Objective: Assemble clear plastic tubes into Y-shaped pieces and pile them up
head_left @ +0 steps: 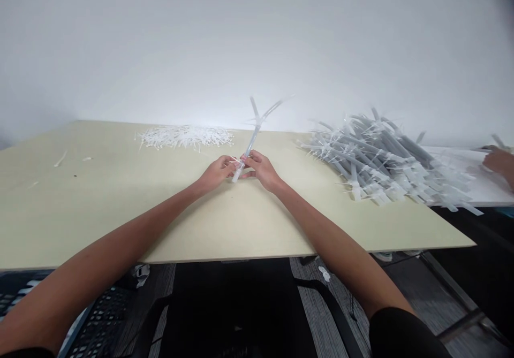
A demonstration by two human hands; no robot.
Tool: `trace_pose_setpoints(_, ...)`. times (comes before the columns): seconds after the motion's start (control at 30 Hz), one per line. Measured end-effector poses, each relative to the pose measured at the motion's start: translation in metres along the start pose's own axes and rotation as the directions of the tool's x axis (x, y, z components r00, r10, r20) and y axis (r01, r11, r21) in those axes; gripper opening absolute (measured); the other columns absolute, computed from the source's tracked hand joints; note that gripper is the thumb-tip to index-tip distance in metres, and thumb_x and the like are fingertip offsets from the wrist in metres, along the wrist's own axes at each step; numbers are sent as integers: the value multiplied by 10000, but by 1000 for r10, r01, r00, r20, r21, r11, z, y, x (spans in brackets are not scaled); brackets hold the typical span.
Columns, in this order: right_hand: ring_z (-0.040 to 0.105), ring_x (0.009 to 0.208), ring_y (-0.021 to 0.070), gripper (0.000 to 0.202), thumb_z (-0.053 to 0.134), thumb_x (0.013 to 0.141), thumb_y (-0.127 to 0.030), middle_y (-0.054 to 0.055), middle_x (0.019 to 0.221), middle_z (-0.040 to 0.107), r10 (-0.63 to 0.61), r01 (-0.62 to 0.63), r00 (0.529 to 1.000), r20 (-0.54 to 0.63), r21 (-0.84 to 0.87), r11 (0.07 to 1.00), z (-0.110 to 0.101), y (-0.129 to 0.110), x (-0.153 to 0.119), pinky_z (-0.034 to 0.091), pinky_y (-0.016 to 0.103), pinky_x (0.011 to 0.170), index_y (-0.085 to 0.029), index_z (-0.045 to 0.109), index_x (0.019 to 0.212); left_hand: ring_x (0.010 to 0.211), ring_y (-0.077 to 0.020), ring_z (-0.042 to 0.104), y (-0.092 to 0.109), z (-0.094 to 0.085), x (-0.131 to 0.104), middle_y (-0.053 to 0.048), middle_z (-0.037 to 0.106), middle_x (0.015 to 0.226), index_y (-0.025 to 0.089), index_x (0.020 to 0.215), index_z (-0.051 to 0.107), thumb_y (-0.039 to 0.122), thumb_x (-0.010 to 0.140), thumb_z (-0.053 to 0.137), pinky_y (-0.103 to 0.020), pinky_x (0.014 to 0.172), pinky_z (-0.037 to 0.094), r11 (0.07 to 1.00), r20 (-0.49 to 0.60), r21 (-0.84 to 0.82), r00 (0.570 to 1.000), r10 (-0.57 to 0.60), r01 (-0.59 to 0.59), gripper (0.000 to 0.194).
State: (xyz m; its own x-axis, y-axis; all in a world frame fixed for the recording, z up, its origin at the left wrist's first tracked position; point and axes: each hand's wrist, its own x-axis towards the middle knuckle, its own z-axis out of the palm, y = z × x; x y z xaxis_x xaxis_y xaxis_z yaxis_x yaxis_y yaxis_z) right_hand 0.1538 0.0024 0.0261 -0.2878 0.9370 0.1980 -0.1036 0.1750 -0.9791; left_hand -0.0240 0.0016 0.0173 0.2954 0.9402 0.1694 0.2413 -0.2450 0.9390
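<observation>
Fingers of left hand [217, 175] and right hand [263, 169] pinch one forked grey plastic piece [251, 140], seemingly unfinished, with similar pieces [375, 157] heaped, thin white plastic strips [184, 136] loose.

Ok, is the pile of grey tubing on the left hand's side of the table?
No, the grey tubing pile sits on the right side, past the right hand.

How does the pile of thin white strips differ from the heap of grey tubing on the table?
The white pile lies low and flat, while the grey heap stands taller and spreads wider. The white pile's strips are very slender; the grey heap's pieces are thicker, with broad pale ends. The white pile rests wholly on the table, but the grey heap reaches past its right edge. Both are loose tangles.
</observation>
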Motion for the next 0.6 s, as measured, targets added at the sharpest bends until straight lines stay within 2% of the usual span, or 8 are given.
trace_pose_setpoints(0.07,589,711,119,303,647,736,-457,7,786,585,-3,2,1000,-25,-22,1000,1,2,1,514,211,543,-182,562,828,791,-176,589,-1,4,-2,-60,632,932,169,1064,548,577,772,526,-297,706,444,998,22,54,1000,8,-9,503)
trace_pose_setpoints(0.13,572,660,108,302,633,744,-463,2,740,575,-6,2,999,-50,-68,998,2,4,1,490,197,511,-175,553,790,751,-168,573,0,6,-4,-38,627,843,171,975,579,588,786,493,-284,679,431,993,44,116,999,18,-23,466)
trace_pose_setpoints(0.2,569,614,109,310,584,781,-478,11,712,587,-23,10,997,-74,-176,984,3,6,1,483,206,494,-170,556,771,691,-154,553,0,7,-5,-19,600,740,170,854,587,577,818,440,-276,660,421,988,63,148,997,43,-52,434)
trace_pose_setpoints(0.27,570,559,108,345,503,831,-497,24,694,607,-56,17,993,-106,-337,941,4,9,0,480,217,490,-165,581,782,635,-140,529,-2,7,-4,-9,564,677,169,794,576,560,846,384,-273,643,420,988,37,138,997,61,-65,439)
trace_pose_setpoints(0.33,566,510,103,361,448,861,-496,21,683,616,-101,18,983,-153,-468,884,5,11,-2,479,224,494,-169,601,865,605,-129,513,-3,8,-2,-14,555,688,165,786,572,552,854,359,-271,627,429,994,-30,103,999,40,-37,447)
trace_pose_setpoints(0.4,579,518,106,349,476,855,-463,10,720,624,-161,37,970,-181,-542,839,7,11,-4,492,235,523,-189,571,1049,606,-125,509,-5,8,-1,-25,564,731,162,794,580,549,847,364,-268,614,445,997,-74,80,997,-8,14,447)
trace_pose_setpoints(0.5,622,632,122,478,532,834,-374,5,828,643,-237,113,964,-123,-615,781,10,6,-7,522,267,626,-251,442,1287,653,-128,523,-3,8,0,-30,589,808,171,824,591,545,837,388,-258,618,459,994,-93,106,996,0,10,426)
trace_pose_setpoints(0.6,638,730,125,451,493,859,-298,3,865,666,-261,192,965,-9,-652,733,11,2,-8,520,294,749,-279,463,1309,665,-128,526,2,6,-2,-15,591,805,186,842,587,564,829,411,-248,616,451,987,-99,157,994,53,-37,417)
